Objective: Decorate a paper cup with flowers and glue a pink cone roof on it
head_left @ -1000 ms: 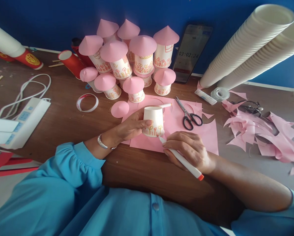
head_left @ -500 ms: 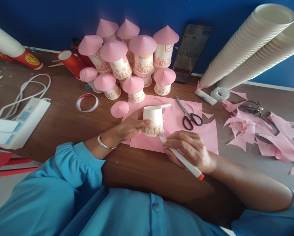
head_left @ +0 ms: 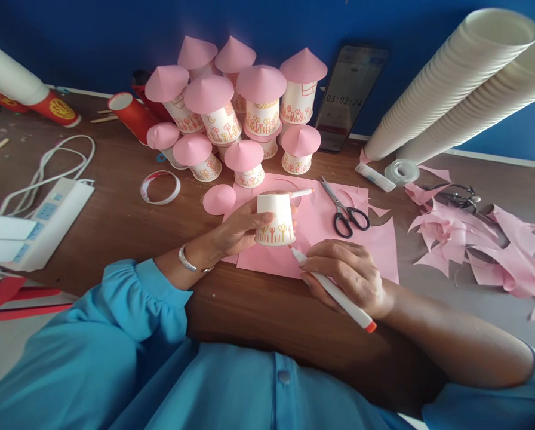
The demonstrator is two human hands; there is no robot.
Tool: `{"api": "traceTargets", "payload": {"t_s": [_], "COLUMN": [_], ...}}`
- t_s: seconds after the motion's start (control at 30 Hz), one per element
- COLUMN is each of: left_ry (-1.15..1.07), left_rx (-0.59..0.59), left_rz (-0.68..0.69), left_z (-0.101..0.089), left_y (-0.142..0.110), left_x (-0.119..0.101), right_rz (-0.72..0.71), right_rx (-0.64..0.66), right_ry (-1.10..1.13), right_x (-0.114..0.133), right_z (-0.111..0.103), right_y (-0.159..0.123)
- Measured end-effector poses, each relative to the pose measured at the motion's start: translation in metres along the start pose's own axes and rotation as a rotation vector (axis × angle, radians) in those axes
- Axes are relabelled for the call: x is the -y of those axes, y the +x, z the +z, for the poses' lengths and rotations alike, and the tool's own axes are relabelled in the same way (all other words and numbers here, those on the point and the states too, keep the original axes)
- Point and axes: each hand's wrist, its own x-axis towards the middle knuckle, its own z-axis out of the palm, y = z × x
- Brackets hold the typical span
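My left hand point(head_left: 243, 227) is closed around a white paper cup point(head_left: 274, 212), held upside down above the pink paper point(head_left: 267, 263). Red and yellow flowers with stems run along the cup's lower edge. In my right hand point(head_left: 346, 275) is a white marker point(head_left: 346, 301) with an orange end; its tip points at the cup but stands a little apart from it. A second white marker point(head_left: 301, 193) lies on the paper behind the cup. Black-handled scissors point(head_left: 343, 209) rest on the paper to the right.
Several decorated cups with pink cone roofs point(head_left: 261, 86) stand at the back. A phone point(head_left: 350, 98) leans on the blue wall, beside tall cup stacks point(head_left: 451, 77). Pink scraps point(head_left: 455, 230) lie right; tape rolls point(head_left: 160, 187) and a power strip point(head_left: 55, 221) sit left.
The cup has turned and shifted slightly left in my left hand. The marker tip, close to the cup's rim before, is now farther from it.
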Motion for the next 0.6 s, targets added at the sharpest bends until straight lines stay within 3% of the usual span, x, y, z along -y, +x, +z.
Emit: {"api": "traceTargets", "payload": {"t_s": [0.6], "left_ry": [0.053], "left_rx": [-0.028], "left_rz": [-0.018], "left_z": [0.0027], "left_y": [0.0006], "left_x": [-0.0006], "right_rz": [0.009], "right_rx": [0.001], "right_ry": [-0.012], "right_x": [-0.0006], "right_z": [0.0007], "right_y": [0.0004]}}
